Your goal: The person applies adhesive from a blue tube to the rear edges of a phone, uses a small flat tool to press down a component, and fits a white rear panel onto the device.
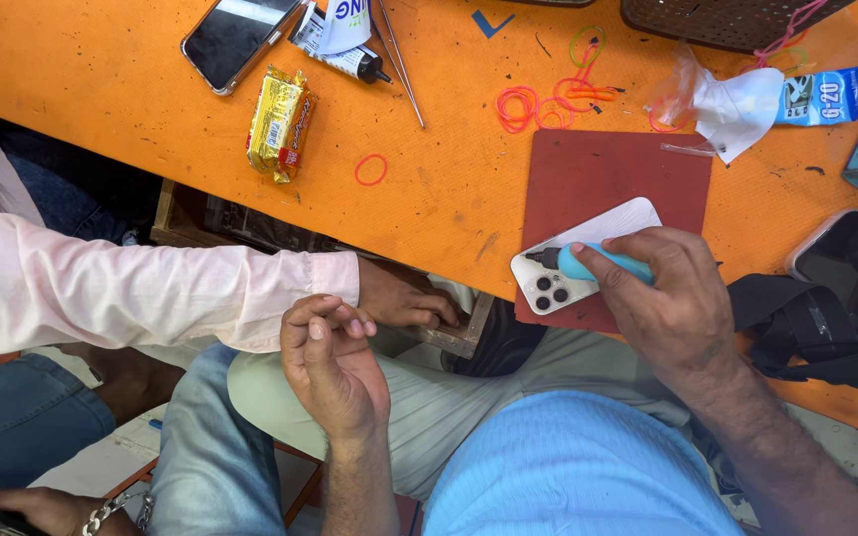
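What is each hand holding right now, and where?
Right hand grips a blue tool by its body, tip on the white phone. Left hand holds nothing.

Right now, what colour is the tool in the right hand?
Light blue tool with a black tip, head view.

A: Phone? 
B: White phone (576, 260), lying face down on the dark red mat (616, 174), camera cluster toward the bench edge, tilted diagonally. 
A: Tool? 
B: Light blue tool (603, 264) with a black tip, lying across the phone's back, tip near the lenses.
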